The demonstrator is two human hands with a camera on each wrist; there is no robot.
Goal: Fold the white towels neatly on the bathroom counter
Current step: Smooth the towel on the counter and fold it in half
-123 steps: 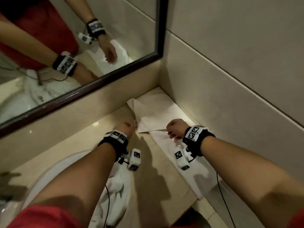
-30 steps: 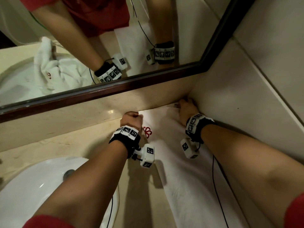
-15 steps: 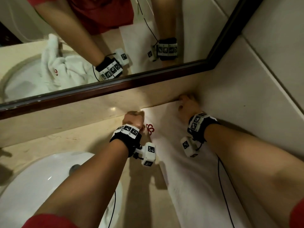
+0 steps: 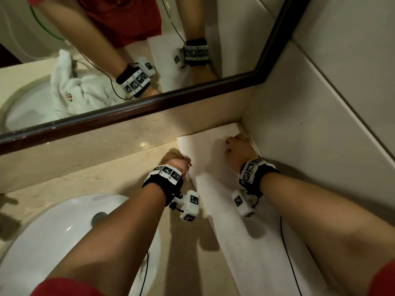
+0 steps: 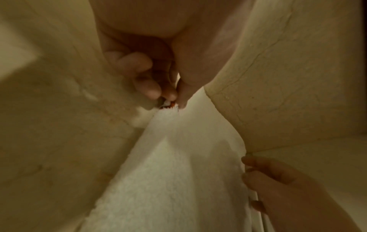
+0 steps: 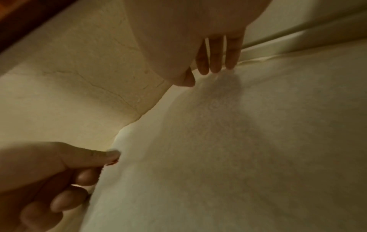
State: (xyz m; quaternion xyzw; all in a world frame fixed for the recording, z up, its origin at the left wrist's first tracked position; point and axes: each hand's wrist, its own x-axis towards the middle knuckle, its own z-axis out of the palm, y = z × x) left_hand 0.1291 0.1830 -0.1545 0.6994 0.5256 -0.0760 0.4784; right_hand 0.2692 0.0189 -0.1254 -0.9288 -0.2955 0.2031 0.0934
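A white towel (image 4: pixel 224 210) lies flat along the right wall of the beige counter (image 4: pixel 102 167), reaching the far corner. My left hand (image 4: pixel 178 161) pinches its left edge between thumb and curled fingers (image 5: pixel 151 89), right at a red embroidered mark (image 5: pixel 171 103). My right hand (image 4: pixel 237 146) is at the far right corner by the wall. Its straight fingertips (image 6: pixel 216 67) press down on the towel (image 6: pixel 238 141). A second white towel (image 4: pixel 81 90) lies crumpled in the basin, seen only in the mirror.
The white sink basin (image 4: pixel 53 231) sits at the near left, under my left forearm. A dark-framed mirror (image 4: pixel 149 103) runs along the back above a low splashback. The tiled wall (image 4: pixel 320 103) closes off the right side, tight against the towel.
Since the earliest frame both hands carried the towel's end out to the far corner and laid it flat. Over the last second they hardly moved; the red mark is now mostly covered by my left hand.
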